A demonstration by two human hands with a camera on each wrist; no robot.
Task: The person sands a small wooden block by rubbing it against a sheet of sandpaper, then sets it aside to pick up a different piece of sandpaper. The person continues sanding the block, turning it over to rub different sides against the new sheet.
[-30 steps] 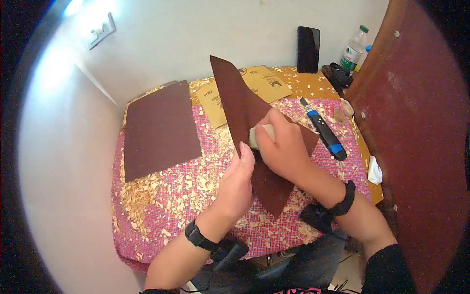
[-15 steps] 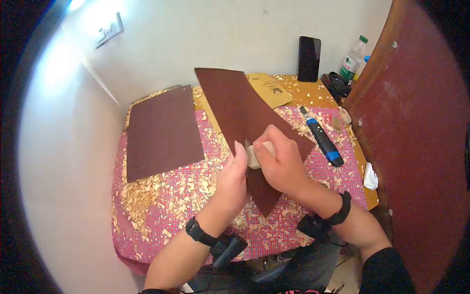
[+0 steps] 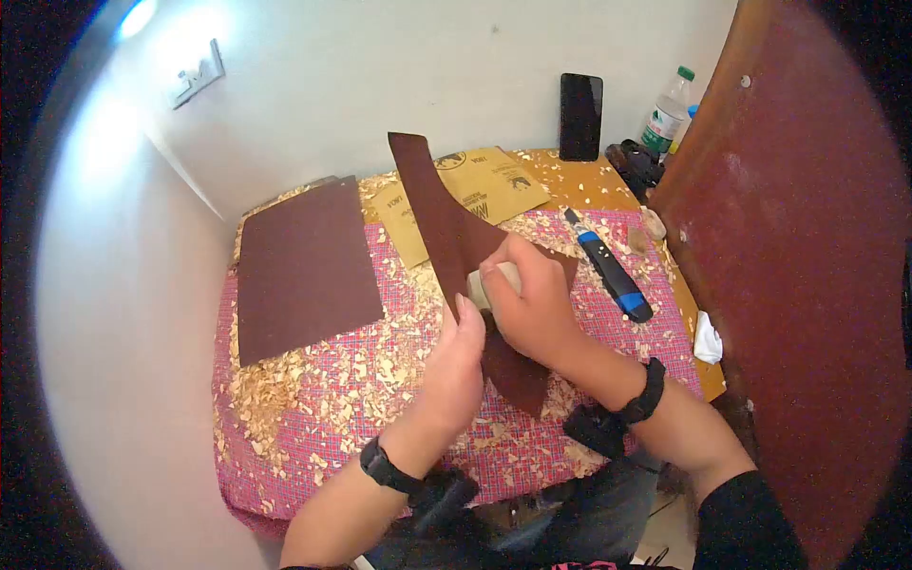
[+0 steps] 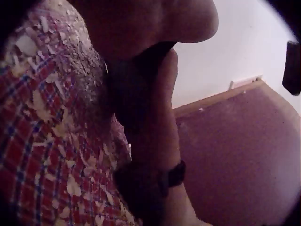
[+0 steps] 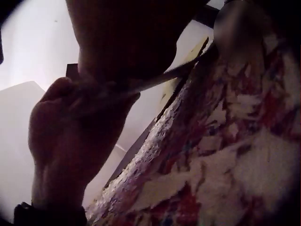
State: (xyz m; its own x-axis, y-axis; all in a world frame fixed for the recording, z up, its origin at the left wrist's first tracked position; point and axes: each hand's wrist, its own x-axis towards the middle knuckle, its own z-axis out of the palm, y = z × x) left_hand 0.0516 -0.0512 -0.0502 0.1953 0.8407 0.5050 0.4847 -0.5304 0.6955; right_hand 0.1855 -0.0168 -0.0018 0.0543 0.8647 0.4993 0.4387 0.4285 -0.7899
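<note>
A pale block that looks like wood is gripped in my right hand, thumb on top and fingers curled round its far side. It presses against a dark brown sandpaper sheet, bent up along its left side. My left hand holds that sheet from the near left, thumb up beside the block and its other fingers hidden. In the right wrist view the sheet appears edge-on between the two dark hands. The left wrist view shows mostly the dark underside of a hand and the right forearm.
Another brown sandpaper sheet lies flat at left. A tan sheet with its printed backing up lies behind the hands. A black and blue utility knife is at right. Wood shavings litter the checked cloth. A phone and bottle stand behind.
The right hand and block have gone toward the body and then back away along the sheet. The sheet's far part spread wider, then bent up narrow again. Both hands keep their hold.
</note>
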